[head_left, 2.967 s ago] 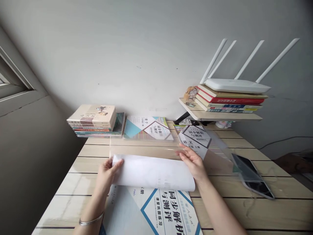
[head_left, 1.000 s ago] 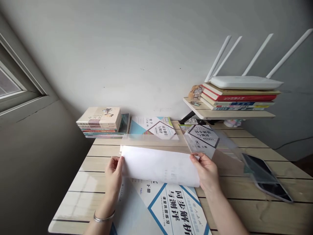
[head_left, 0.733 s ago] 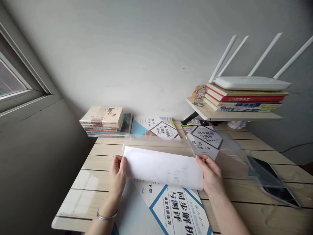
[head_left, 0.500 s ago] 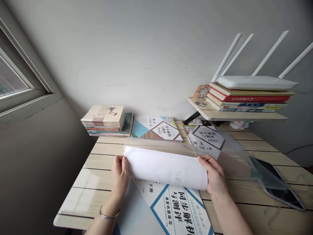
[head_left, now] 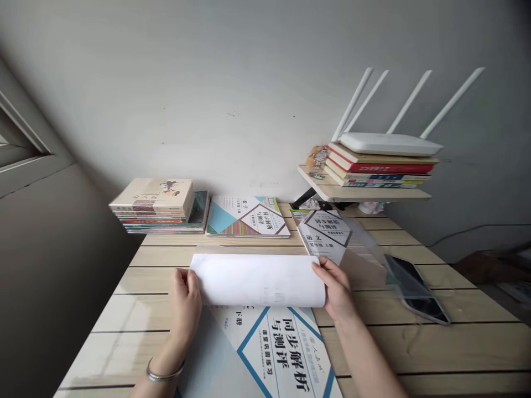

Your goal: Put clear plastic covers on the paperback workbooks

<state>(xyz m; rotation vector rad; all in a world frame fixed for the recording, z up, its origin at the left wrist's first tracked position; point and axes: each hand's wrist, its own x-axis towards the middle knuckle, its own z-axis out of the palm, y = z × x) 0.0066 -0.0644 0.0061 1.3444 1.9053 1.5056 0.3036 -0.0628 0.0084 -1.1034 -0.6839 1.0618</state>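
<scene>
A blue-and-white workbook [head_left: 265, 354] lies on the wooden table [head_left: 456, 342] right in front of me. Its far part is curled back towards me as a white fold [head_left: 257, 279]. My left hand [head_left: 185, 301] grips the fold's left end, fingers closed on it. My right hand [head_left: 337, 287] holds the right end the same way. A clear plastic sleeve [head_left: 365, 251] stretches away to the right of the fold.
A stack of books [head_left: 155, 204] sits at the back left, with another workbook [head_left: 249, 216] beside it and a third [head_left: 326, 235] under the clear plastic. A dark tablet [head_left: 417, 287] lies right. A small shelf [head_left: 365, 192] carries books and a white router [head_left: 390, 143].
The white fold has been drawn nearer to me and pressed lower and narrower over the cover. The clear film edge that stood above it no longer shows there. The camera swung about.
</scene>
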